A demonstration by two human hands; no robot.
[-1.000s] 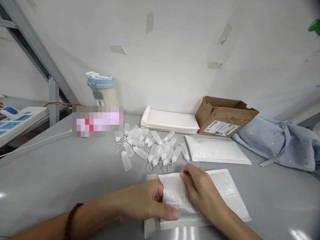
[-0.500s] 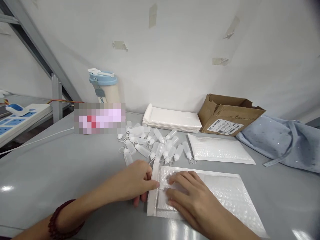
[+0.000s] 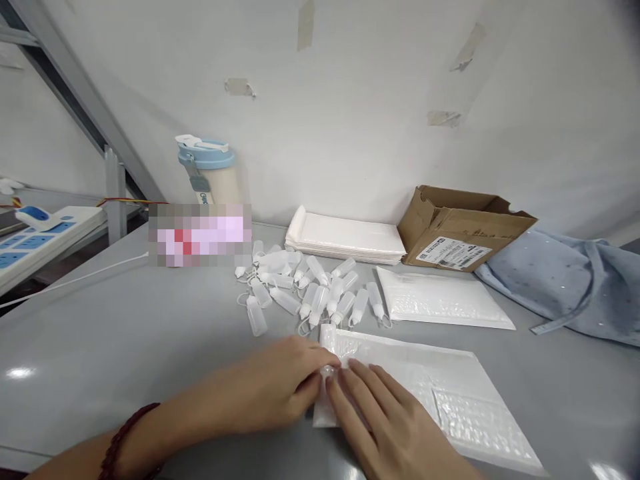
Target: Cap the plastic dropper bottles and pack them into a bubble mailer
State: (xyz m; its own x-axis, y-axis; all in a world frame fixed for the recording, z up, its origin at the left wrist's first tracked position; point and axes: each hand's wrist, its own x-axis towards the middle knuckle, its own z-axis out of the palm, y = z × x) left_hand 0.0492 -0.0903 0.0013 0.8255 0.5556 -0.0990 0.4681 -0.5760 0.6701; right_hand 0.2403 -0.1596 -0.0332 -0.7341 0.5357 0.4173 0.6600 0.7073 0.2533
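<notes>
A white bubble mailer point(image 3: 415, 360) lies flat on the grey table in front of me, its left end folded over. My left hand point(image 3: 287, 380) grips that folded end between thumb and fingers; some of its fingertips are hidden. Flat on the mailer, just right of the fold, rests my right hand point(image 3: 387, 423) with its fingers stretched out and slightly apart. Behind the mailer's left end lies a loose heap of small translucent dropper bottles point(image 3: 286, 301) with white caps.
At the back stands a stack of white bubble mailers point(image 3: 345, 233) beside an open cardboard box point(image 3: 455, 233). Another mailer point(image 3: 440, 300) lies in front of the box. Blue fabric point(image 3: 575, 287) is at right; a tumbler point(image 3: 220, 177) and power strip point(image 3: 50, 233) are left.
The mailer's left flap, sticking out flat before, is now folded over to the right. My left hand has moved right with it, and my right hand has shifted slightly towards me.
</notes>
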